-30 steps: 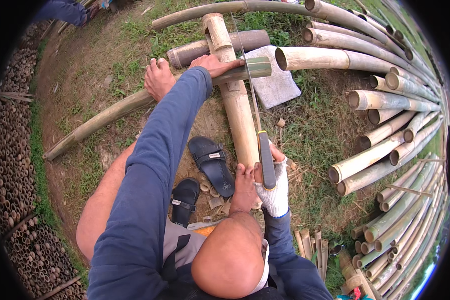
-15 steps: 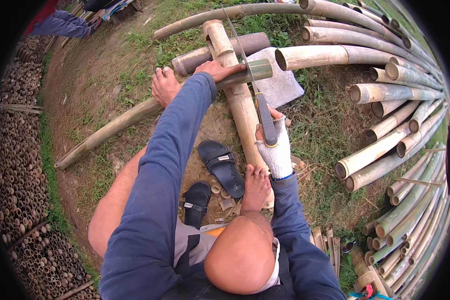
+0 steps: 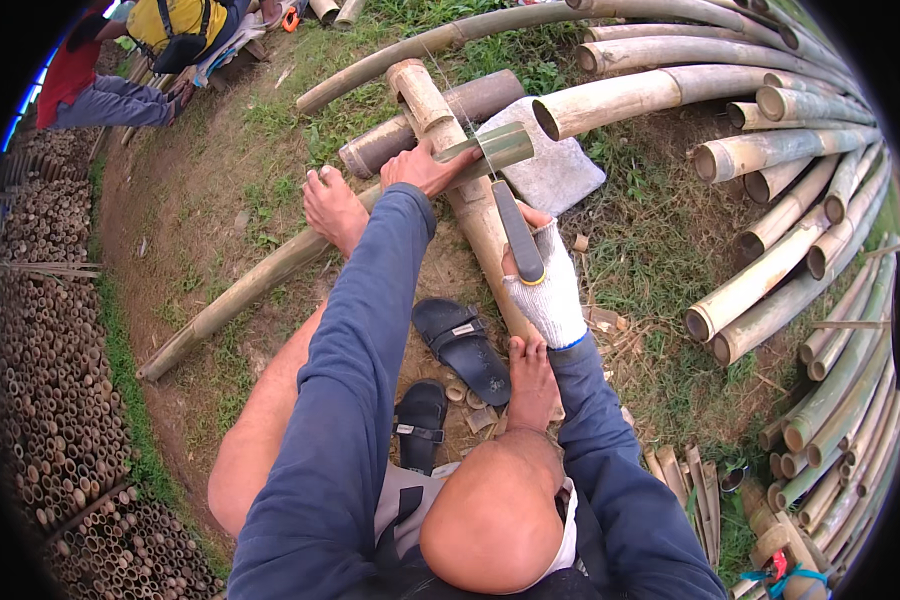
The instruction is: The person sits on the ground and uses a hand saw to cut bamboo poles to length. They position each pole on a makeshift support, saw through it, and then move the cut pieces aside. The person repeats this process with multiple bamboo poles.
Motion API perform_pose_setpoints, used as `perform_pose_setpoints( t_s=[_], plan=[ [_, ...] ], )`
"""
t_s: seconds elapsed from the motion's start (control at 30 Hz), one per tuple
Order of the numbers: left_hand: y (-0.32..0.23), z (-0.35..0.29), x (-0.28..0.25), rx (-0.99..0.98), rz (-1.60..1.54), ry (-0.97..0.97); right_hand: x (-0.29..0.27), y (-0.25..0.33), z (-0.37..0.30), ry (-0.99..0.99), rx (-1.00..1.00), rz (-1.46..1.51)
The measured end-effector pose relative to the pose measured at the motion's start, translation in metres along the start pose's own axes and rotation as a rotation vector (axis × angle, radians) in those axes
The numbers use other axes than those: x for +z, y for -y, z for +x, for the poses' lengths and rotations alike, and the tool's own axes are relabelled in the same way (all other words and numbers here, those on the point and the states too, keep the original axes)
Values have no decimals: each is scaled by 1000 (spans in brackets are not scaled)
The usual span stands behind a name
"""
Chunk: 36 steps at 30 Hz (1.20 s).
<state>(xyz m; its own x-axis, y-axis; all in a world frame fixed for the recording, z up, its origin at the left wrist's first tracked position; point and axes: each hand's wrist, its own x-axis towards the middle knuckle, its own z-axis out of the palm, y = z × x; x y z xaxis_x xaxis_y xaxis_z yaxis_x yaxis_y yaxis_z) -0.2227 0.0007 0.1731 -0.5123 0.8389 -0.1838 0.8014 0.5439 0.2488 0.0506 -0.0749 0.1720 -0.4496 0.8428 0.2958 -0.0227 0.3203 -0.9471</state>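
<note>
My bare left hand (image 3: 422, 170) is closed over a long bamboo pole (image 3: 250, 280), close to its right end. The pole lies across a notched bamboo support (image 3: 485, 230) that slopes toward me. Gripped in my right hand (image 3: 550, 285), which wears a white knit glove with bare fingertips showing, is a handsaw (image 3: 516, 230) with a dark grey handle. Its thin blade crosses the pole just right of my left hand; how deep it sits cannot be made out. My left foot (image 3: 335, 210) presses by the pole, and my right foot (image 3: 535, 380) is at the support's near end.
A thick dark bamboo piece (image 3: 375, 152) and a pale slab (image 3: 555, 165) lie beyond the support. Long bamboo poles (image 3: 610, 102) are stacked at right. Black sandals (image 3: 460, 345) lie between my legs. Bundled cut bamboo (image 3: 60, 380) fills the left; a person (image 3: 110, 98) is at far left.
The saw has moved slightly forward across the pole, and its blade now looks thinner, nearly edge-on. My left hand keeps its hold. My view has shifted, showing more of the person at far left.
</note>
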Motion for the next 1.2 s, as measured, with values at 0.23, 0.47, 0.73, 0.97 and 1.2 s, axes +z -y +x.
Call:
perform_pose_setpoints(
  t_s=[0.23, 0.47, 0.73, 0.97, 1.2],
  plan=[
    [6, 6, 3, 35, -94, 32, -50, 44, -130, -15, 379, -22],
    [4, 7, -1, 6, -103, 4, -36, 51, -105, -31, 231, -105],
    [7, 5, 1, 38, -86, -5, -36, 32, -94, -7, 210, -74],
    [5, 8, 0, 13, -77, -9, -58, 86, -157, -55, 176, -212],
    [-2, 1, -6, 41, -27, -47, -5, -1, 7, -27, 48, 42]
  ],
)
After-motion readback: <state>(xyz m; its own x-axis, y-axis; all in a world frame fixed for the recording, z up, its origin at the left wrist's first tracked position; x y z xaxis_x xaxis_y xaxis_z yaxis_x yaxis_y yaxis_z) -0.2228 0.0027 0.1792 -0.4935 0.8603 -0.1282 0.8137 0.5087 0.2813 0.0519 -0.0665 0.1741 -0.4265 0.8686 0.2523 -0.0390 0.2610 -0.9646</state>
